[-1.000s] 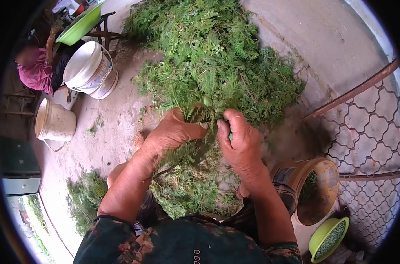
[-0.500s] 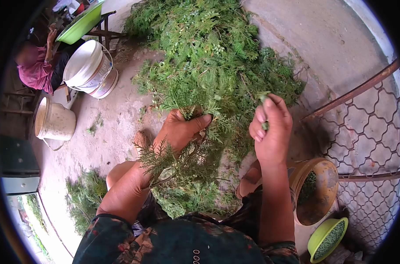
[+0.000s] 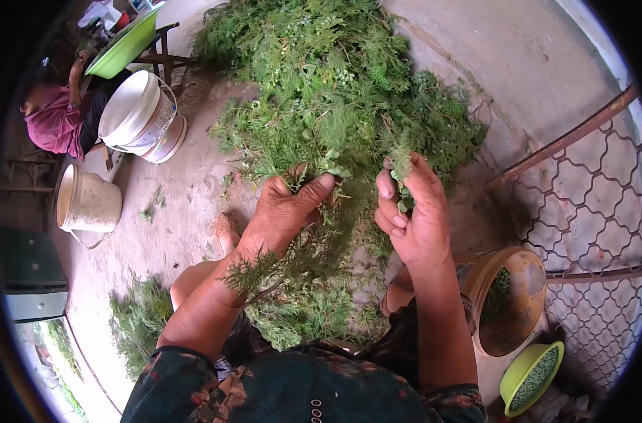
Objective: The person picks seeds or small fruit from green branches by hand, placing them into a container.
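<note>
My left hand grips a feathery evergreen branch, thumb pressed on top; the stem trails back over my wrist. Small green cones show just past the thumb tip. To the right, and apart from it, my right hand has its fingers curled round a few green cones, with a blurred leafy tip sticking up between thumb and fingers. Beyond both hands spreads a large heap of cut evergreen branches dotted with pale cones.
At right stand a tilted bucket with green cones inside and a lime-green basin of cones, beside a metal lattice. Two white buckets, one here, stand left. A person in pink sits near a green basin.
My right hand has come left and slightly down, closer to my left hand. More cones now show at the left thumb, and the foliage there has shifted.
</note>
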{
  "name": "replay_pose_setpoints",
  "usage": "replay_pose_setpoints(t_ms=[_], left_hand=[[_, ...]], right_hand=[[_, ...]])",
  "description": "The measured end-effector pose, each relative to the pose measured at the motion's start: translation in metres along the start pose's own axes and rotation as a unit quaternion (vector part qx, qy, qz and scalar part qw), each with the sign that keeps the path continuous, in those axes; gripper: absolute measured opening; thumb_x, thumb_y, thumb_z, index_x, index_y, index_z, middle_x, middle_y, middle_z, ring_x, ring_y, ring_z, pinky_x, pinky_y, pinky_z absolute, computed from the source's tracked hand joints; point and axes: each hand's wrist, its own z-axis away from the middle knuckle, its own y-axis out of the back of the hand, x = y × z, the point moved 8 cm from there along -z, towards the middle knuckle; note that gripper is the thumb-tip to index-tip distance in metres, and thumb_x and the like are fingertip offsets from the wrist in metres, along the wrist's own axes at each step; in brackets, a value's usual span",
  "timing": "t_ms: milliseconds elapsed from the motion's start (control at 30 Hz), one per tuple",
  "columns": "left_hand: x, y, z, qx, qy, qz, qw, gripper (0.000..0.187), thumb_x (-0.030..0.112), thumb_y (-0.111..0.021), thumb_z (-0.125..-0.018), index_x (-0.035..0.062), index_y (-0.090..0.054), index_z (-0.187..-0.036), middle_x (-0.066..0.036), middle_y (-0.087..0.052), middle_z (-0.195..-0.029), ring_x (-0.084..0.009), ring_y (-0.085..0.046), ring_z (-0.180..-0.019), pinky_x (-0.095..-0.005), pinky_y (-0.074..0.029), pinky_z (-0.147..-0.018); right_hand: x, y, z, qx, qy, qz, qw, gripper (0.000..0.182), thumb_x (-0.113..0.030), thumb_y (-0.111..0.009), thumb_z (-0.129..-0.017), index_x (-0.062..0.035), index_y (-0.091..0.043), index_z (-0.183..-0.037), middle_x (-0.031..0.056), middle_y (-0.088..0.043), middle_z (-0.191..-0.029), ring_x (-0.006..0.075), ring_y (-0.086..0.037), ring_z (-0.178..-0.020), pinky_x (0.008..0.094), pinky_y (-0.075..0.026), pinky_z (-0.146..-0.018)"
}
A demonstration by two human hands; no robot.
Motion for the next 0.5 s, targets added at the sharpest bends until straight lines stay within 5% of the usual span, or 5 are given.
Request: replay_pose_setpoints(t_ms=[67,200,267,300,500], left_hand=[[0.005,-0.004,0.003,-0.002,-0.011,-0.022,1.000,0.023,0.023,-0.065,-0.084,0.0033,-0.062,-0.096,0.000,-0.063,-0.077,-0.0062,-0.054,-0.066,-0.0215,-0.045,-0.058],[0.018,-0.017,0.008,-0.024,-0.073,0.093,0.993,0.031,0.024,-0.070,-0.080,0.0017,-0.062,-0.101,-0.003,-0.064,-0.090,-0.0082,-0.056,-0.083,-0.0248,-0.046,-0.075],[0.004,-0.019,0.001,-0.026,-0.051,0.040,0.998,0.031,0.022,-0.070,-0.080,0.0016,-0.062,-0.102,-0.004,-0.063,-0.094,-0.0089,-0.055,-0.085,-0.0243,-0.046,-0.075],[0.009,-0.021,0.000,-0.014,-0.085,0.034,0.996,0.029,0.020,-0.068,-0.082,0.0014,-0.060,-0.102,-0.002,-0.063,-0.089,-0.0090,-0.055,-0.083,-0.0247,-0.046,-0.074],[-0.004,-0.016,-0.007,0.002,-0.061,0.052,0.997,0.025,0.019,-0.066,-0.083,0.0038,-0.056,-0.100,-0.001,-0.059,-0.079,-0.0076,-0.052,-0.072,-0.0234,-0.044,-0.064]], right_hand=[[0.005,-0.003,0.000,-0.002,0.003,-0.013,1.000,0.015,-0.019,-0.050,-0.092,-0.0044,-0.051,-0.097,0.0061,-0.052,-0.073,0.0055,-0.034,-0.041,0.0195,-0.027,-0.036],[0.013,-0.003,-0.001,0.030,0.019,0.208,0.977,0.014,-0.015,-0.050,-0.092,-0.0023,-0.051,-0.099,0.0051,-0.054,-0.071,0.0064,-0.042,-0.048,0.0209,-0.032,-0.041],[0.008,-0.004,-0.001,0.089,0.167,0.496,0.847,0.011,-0.009,-0.052,-0.090,-0.0008,-0.053,-0.097,0.0041,-0.056,-0.073,0.0080,-0.049,-0.056,0.0220,-0.039,-0.049],[0.005,-0.010,0.002,0.082,0.225,0.512,0.825,0.010,-0.005,-0.053,-0.088,0.0008,-0.054,-0.095,0.0041,-0.057,-0.075,0.0086,-0.053,-0.063,0.0227,-0.042,-0.056],[0.012,-0.003,-0.001,0.088,0.131,0.329,0.931,0.011,-0.007,-0.050,-0.090,-0.0015,-0.052,-0.099,0.0039,-0.055,-0.075,0.0075,-0.048,-0.056,0.0216,-0.039,-0.049]])
